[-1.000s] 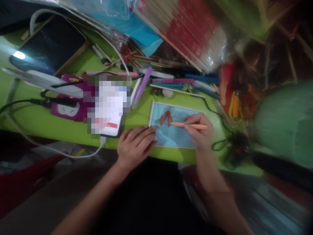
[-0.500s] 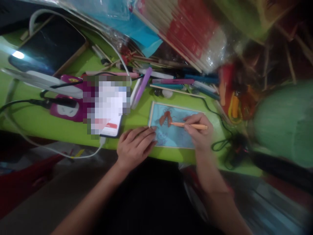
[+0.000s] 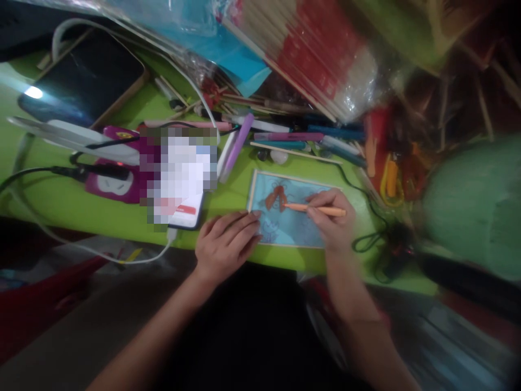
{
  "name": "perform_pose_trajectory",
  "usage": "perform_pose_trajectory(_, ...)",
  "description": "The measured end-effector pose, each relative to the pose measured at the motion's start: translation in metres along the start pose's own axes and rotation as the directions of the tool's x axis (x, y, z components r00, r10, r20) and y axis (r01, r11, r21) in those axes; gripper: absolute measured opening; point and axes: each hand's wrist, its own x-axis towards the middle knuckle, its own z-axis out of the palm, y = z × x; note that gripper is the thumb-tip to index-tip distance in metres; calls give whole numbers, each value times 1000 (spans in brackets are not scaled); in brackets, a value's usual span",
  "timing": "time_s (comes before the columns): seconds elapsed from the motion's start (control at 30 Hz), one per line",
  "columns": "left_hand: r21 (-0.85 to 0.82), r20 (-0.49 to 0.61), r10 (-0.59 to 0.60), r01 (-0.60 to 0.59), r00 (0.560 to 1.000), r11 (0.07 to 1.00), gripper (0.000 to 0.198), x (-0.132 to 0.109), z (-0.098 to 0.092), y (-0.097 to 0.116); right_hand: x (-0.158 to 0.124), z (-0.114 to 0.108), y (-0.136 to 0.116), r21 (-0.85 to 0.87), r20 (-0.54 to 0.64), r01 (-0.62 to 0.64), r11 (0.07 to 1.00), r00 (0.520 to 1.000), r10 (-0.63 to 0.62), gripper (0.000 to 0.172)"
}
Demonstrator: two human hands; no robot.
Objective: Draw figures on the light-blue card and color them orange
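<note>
A blue card (image 3: 299, 188) with a pale stick-like border lies on the green table, with line drawings and a brown-orange coloured figure on it. My right hand (image 3: 336, 217) is closed round an orange felt-tip pen (image 3: 299, 207), whose tip meets the card at the coloured figure. At the card's lower left corner my left hand (image 3: 226, 244) lies flat, fingers stretched out and fingertips over the card's edge. The right part of the drawing is covered by my right hand.
Left of the card, a phone (image 3: 185, 214) with a blurred screen is plugged into a white cable. Beyond it sit a purple power strip (image 3: 95, 187) and a dark tablet-like device (image 3: 87, 76). Several markers, a purple one (image 3: 237, 146) among them, lie behind the card. A green rounded object (image 3: 476, 206) stands right.
Both hands and the pen stay nearly in place, with the pen tip still at the coloured figure. The whole view shifts very slightly.
</note>
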Motion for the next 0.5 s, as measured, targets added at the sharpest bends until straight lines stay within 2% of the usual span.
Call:
perform_pose_trajectory(0.27, 14, -1, -1, 1, 1000, 1000, 25, 1, -1, 0, 1, 1, -3, 10, 6, 4, 1000, 1000, -4, 12)
perform_pose_trajectory(0.5, 17, -11, 10, -9, 1000, 1000, 23, 3, -1, 1, 1, 2, -2, 37, -37, -3, 999, 999, 4, 14)
